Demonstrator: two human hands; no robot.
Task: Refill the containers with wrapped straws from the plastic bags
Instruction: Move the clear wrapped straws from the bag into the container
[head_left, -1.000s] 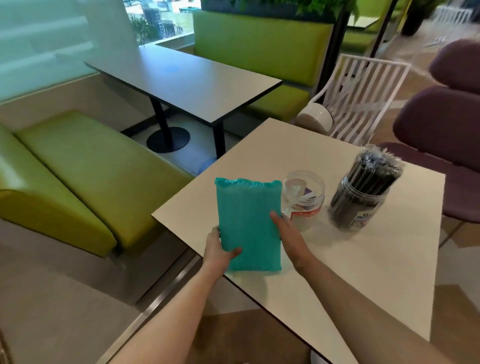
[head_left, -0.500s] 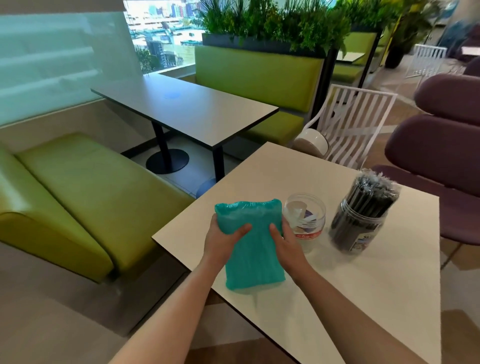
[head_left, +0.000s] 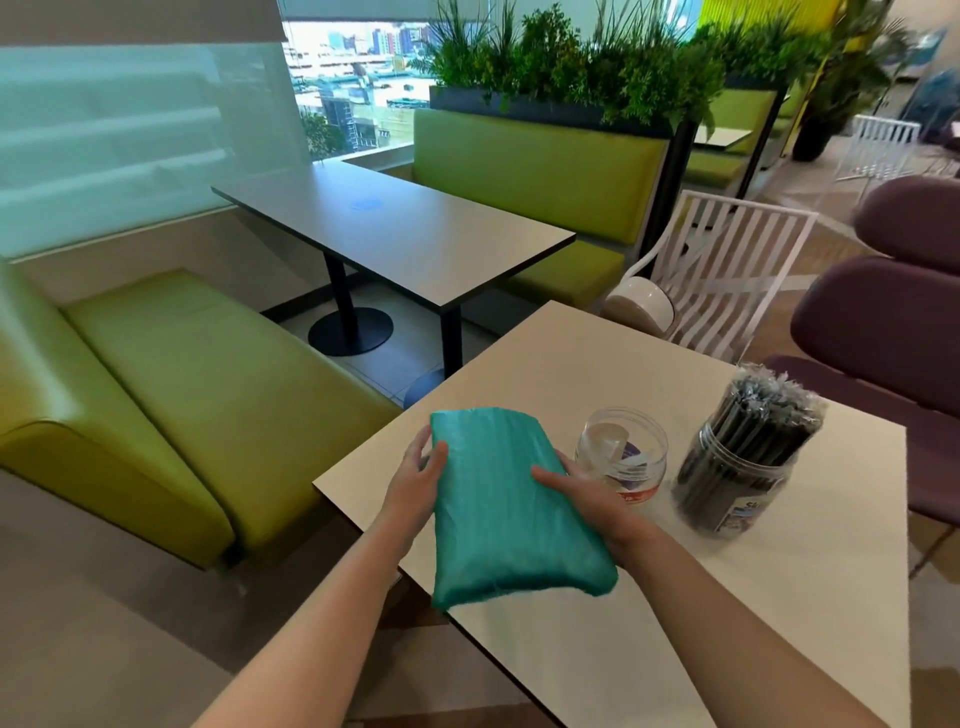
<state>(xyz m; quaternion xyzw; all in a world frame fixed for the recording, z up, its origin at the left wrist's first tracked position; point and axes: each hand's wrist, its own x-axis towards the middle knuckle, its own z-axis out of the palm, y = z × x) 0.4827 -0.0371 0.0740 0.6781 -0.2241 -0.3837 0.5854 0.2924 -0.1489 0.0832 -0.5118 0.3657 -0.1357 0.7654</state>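
A teal plastic bag (head_left: 506, 506) packed with straws is held above the near-left corner of the beige table (head_left: 727, 597). My left hand (head_left: 415, 480) grips its left edge with the thumb on top. My right hand (head_left: 584, 493) grips its right side. Just right of the bag stands a clear plastic jar (head_left: 623, 457), open and almost empty, with a label. Further right, a second clear jar (head_left: 737, 467) is full of dark wrapped straws that stick out above its rim.
A white slatted chair (head_left: 727, 270) stands at the table's far side, purple seats (head_left: 883, 322) to the right. A green bench (head_left: 182, 374) lies to the left, with a grey table (head_left: 395, 234) beyond it.
Both hands have shifted their hold higher on the teal bag and tilted it, so its lower end now points toward me and to the right. The view has also risen.
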